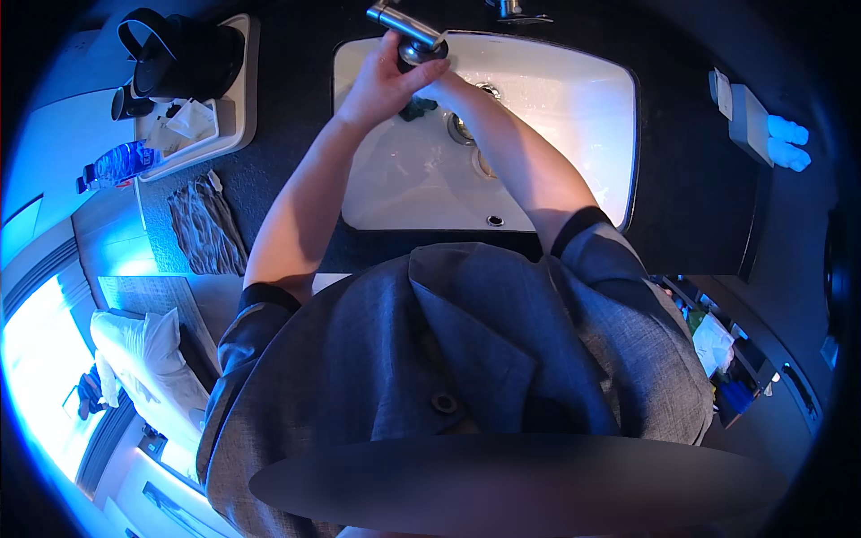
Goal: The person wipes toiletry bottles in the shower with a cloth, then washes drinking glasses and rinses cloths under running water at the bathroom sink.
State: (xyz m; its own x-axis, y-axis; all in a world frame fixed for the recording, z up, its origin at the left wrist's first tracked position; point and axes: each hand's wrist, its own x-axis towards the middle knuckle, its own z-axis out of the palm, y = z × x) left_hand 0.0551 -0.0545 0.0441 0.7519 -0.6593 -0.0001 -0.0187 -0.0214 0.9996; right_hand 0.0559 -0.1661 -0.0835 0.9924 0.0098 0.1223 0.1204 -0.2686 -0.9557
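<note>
My left hand (pixel 387 87) is at the far left corner of a white sink (pixel 417 195), close beside a chrome faucet (pixel 410 28). Its thumb and fingers are spread around a dark, round-topped object (pixel 422 51) under the spout; whether it grips that object is unclear. My right hand (pixel 440 84) reaches in from the other side, its fingers largely hidden behind the left thumb. A dark green cloth-like thing (pixel 418 109) shows just below both hands, against the white basin. A metal drain (pixel 461 128) lies near my right forearm.
Left on the dark counter stands a tray (pixel 250 87) with a black kettle (pixel 192 60), a cup (pixel 128 104) and packets. A water bottle (pixel 124 165) lies by it, with a crumpled dark cloth (pixel 208 225) nearer. A small holder (pixel 748 124) is at the right.
</note>
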